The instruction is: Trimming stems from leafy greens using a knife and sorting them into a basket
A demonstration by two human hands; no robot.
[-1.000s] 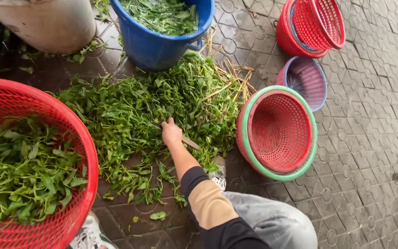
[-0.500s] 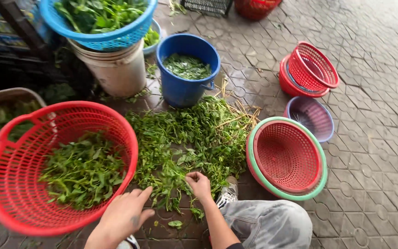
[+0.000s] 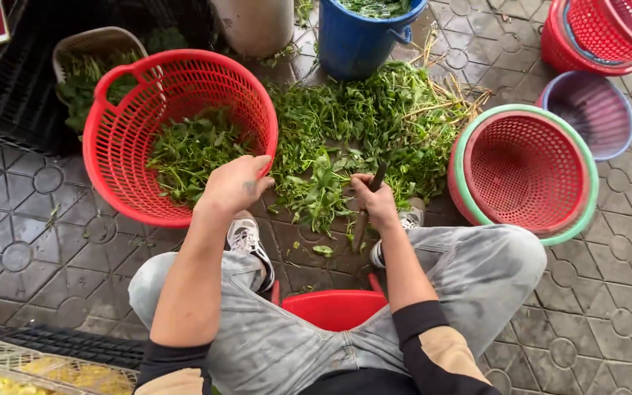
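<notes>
My left hand (image 3: 237, 184) hovers at the near rim of a big red basket (image 3: 104, 146) partly filled with leafy greens (image 3: 192, 150). Its fingers are curled and the palm faces away, so I cannot see whether it holds anything. My right hand (image 3: 376, 205) grips a dark-handled knife (image 3: 360, 228), blade pointing down, at the near edge of a loose pile of greens and stems (image 3: 360, 124) spread on the wet paving. I sit on a low red stool (image 3: 334, 307) with both knees apart.
Right of the pile stands a red basket (image 3: 524, 168) nested in a green one (image 3: 462, 146), then a purple basket (image 3: 594, 117) and stacked red baskets (image 3: 608, 33). A blue bucket (image 3: 363, 44) and white bucket (image 3: 254, 25) sit behind. Black crates (image 3: 9, 110) lie left.
The view has tilted down toward my lap. My left hand rose to the red basket's rim. My right hand came back from the pile to its near edge, holding the knife.
</notes>
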